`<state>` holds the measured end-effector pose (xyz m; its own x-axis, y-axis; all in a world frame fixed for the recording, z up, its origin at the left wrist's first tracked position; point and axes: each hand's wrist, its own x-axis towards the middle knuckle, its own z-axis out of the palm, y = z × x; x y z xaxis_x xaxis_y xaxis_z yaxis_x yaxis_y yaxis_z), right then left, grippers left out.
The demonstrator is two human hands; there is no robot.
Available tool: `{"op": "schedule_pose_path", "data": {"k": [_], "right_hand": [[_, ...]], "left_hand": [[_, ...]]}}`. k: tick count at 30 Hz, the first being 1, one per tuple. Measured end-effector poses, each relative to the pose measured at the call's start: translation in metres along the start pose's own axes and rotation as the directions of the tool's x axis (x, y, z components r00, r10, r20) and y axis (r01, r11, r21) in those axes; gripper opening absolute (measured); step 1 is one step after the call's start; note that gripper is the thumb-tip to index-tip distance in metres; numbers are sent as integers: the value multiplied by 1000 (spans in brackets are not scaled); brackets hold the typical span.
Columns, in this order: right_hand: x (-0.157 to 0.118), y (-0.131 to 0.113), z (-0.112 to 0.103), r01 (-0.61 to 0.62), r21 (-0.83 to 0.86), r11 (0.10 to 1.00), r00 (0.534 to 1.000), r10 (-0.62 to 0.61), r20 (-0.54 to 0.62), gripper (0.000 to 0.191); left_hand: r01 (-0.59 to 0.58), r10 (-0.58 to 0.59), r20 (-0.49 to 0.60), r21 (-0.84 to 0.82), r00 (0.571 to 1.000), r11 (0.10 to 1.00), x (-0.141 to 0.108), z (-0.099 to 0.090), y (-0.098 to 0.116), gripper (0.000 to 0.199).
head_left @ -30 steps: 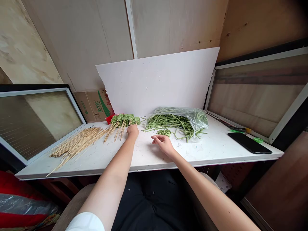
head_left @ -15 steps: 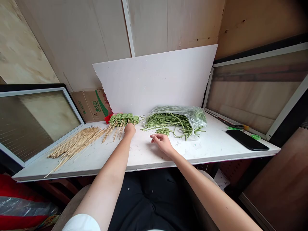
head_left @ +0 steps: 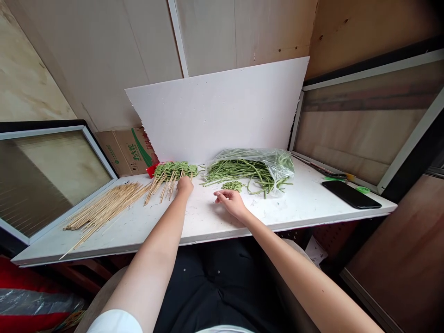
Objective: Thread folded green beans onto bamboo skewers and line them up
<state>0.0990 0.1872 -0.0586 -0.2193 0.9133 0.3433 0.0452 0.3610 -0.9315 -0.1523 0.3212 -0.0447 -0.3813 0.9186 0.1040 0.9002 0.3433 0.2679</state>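
Observation:
My left hand [head_left: 185, 184] is closed at the front of a stacked row of green bean skewers [head_left: 175, 169]. Bamboo sticks stick out toward me from the beans, and one by my fingers leads into my hand; its grip is partly hidden. To the right, my right hand [head_left: 230, 202] hovers over the white table, fingers curled in with the thumb close to them. Nothing shows between its fingertips. Just behind it lies a small pile of cut bean pieces [head_left: 233, 186]. Long green beans [head_left: 239, 171] spill from a clear plastic bag [head_left: 280, 167] farther back.
Loose bamboo sticks [head_left: 107, 206] lie fanned on the table's left [head_left: 138, 236]. A cardboard box [head_left: 126, 150] and a white board [head_left: 215, 111] stand behind. A black phone [head_left: 350, 194], a green ring [head_left: 362, 190] and scissors [head_left: 335, 175] are at the right.
The whole view has shifted slightly. My left hand stays at the bean skewers, and my right hand keeps nearly the same curled pose in front of the cut pieces.

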Motion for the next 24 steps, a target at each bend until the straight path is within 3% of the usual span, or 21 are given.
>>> {"op": "schedule_pose_path", "data": {"k": [9, 24], "right_hand": [[1, 2, 0, 12, -21, 1000, 1000, -12, 0, 34], [0, 4, -1, 1, -44, 999, 1000, -1, 7, 35]], "left_hand": [[21, -18, -57, 55, 998, 998, 0, 9, 3, 22], [56, -54, -33, 70, 998, 996, 2, 4, 1, 20]]}}
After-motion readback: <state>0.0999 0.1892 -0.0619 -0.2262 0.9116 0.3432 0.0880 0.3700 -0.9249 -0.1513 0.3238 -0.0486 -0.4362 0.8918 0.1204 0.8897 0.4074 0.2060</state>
